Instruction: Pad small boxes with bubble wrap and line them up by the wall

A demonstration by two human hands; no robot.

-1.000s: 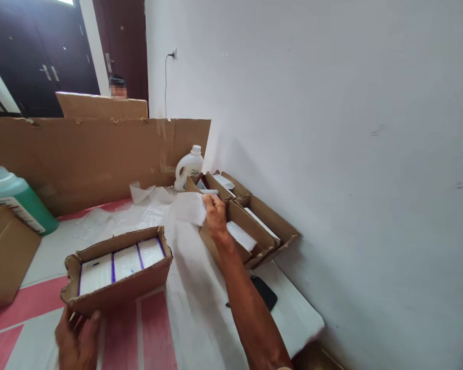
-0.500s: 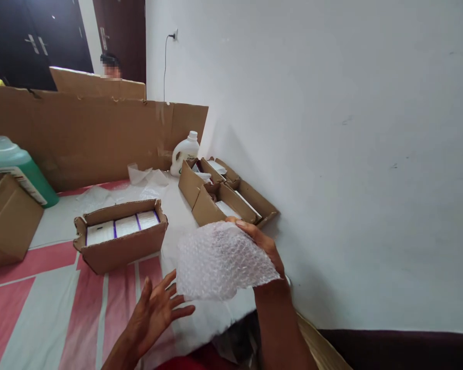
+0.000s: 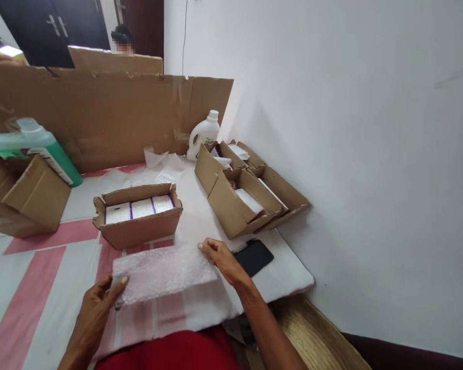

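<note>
A sheet of clear bubble wrap (image 3: pixel 164 275) stretches between my two hands, low over the near side of the table. My left hand (image 3: pixel 94 308) pinches its left end, thumb on top. At the upper right corner, my right hand (image 3: pixel 221 259) grips it between thumb and fingers. Just beyond the wrap stands an open cardboard box (image 3: pixel 139 228) holding white packets (image 3: pixel 142 207) with purple edges. A black phone (image 3: pixel 254 257) lies beside my right wrist.
Cardboard boxes (image 3: pixel 239 205) with white items stand at the right by the wall. Behind them is a white jug (image 3: pixel 204 136). At left, a green liquid bottle (image 3: pixel 56 156) adjoins another carton (image 3: pixel 38 198). A tall cardboard panel (image 3: pixel 111 115) runs along the back; a person's head (image 3: pixel 122 38) shows beyond.
My left hand has closed on the bubble wrap's left end. The wrap has come left and lower, now spread flat between both hands. The view has shifted, and the phone now shows.
</note>
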